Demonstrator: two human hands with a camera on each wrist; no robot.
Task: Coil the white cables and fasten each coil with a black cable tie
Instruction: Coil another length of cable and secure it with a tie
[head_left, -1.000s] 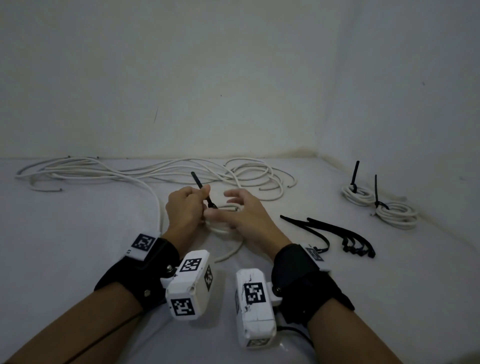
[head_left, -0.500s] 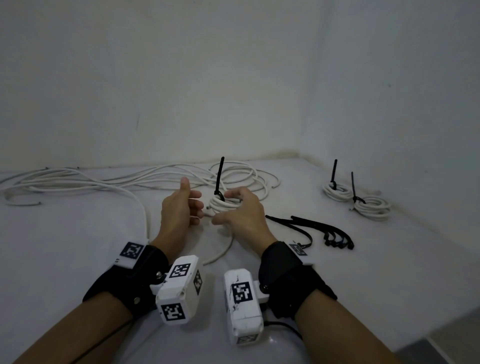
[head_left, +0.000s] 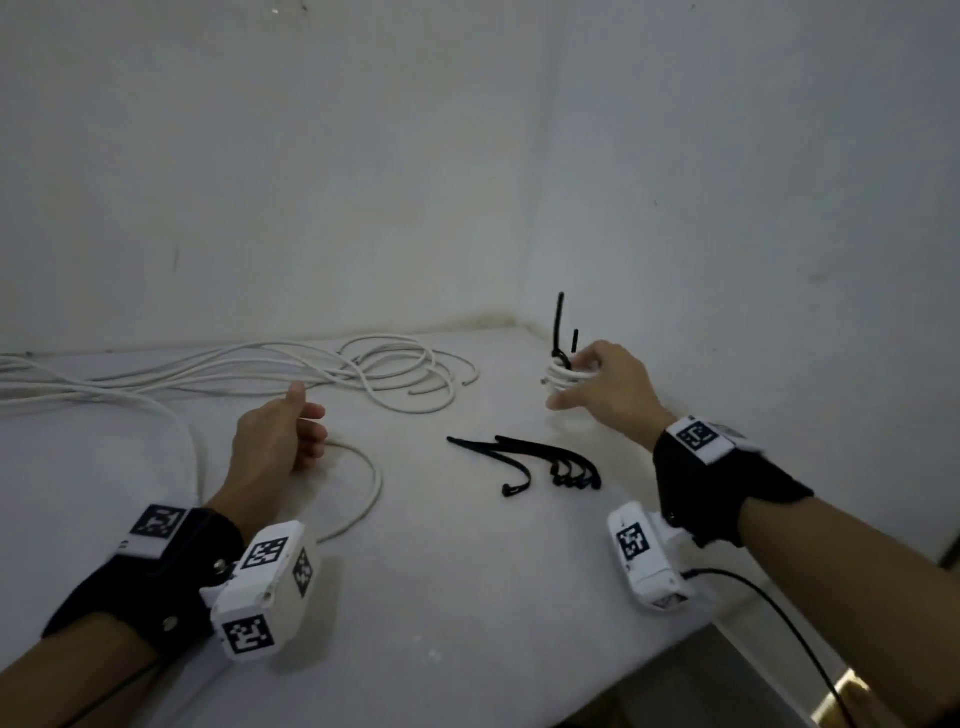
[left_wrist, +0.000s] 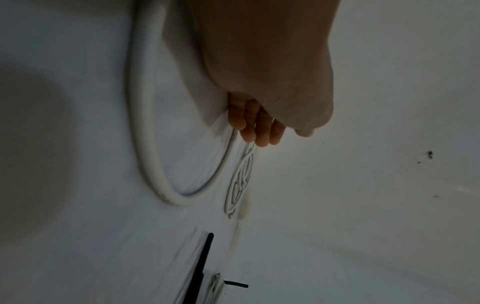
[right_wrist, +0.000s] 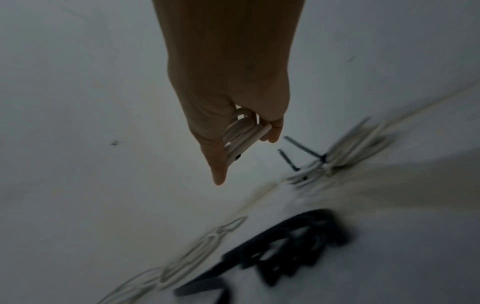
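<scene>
My right hand grips a small white cable coil fastened with a black tie, its tail pointing up, near the back right corner. The right wrist view shows the coil pinched between thumb and fingers, above two tied coils on the table. My left hand rests on the table with loosely curled fingers, holding nothing, beside a loop of loose white cable. Spare black ties lie between my hands.
Several long loose white cables sprawl along the back wall from the left. The walls meet in a corner at the back right. The table's front right edge drops off below my right wrist.
My right hand has carried the tied coil from the middle to the back right. My left hand has let go and stayed by the loose cable. The view has turned right.
</scene>
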